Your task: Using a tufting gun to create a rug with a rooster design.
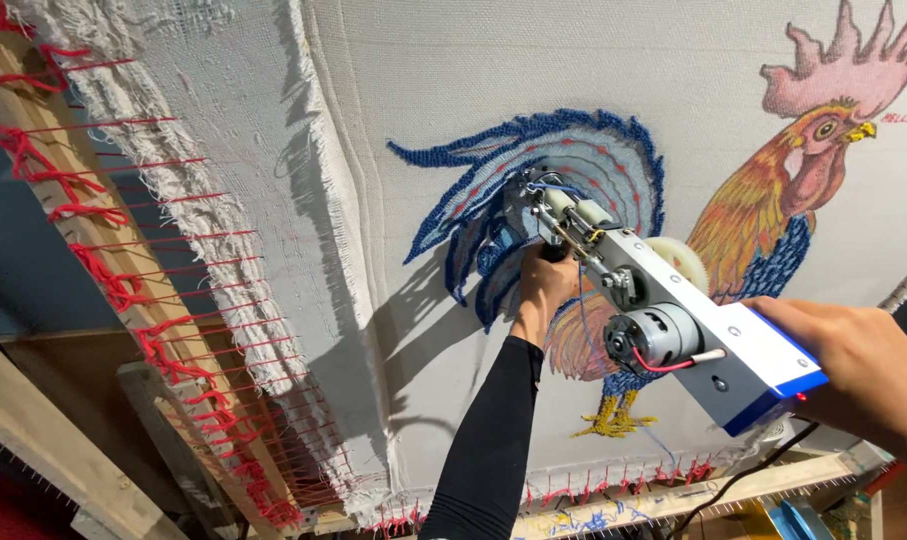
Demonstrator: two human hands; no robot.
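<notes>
Two hands steady a tufting gun [654,320] against the stretched backing cloth [454,60]: left hand [546,285] fingers wrapped around the front grip, right hand [854,365] closed on the rear handle, needle in the rooster's blue tail [534,170] mid-cloth.

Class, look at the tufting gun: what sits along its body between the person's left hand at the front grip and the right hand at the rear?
In the head view, between the left hand and right hand, the tufting gun carries its grey cylindrical motor with a red wire, beside a white gear wheel.
</notes>
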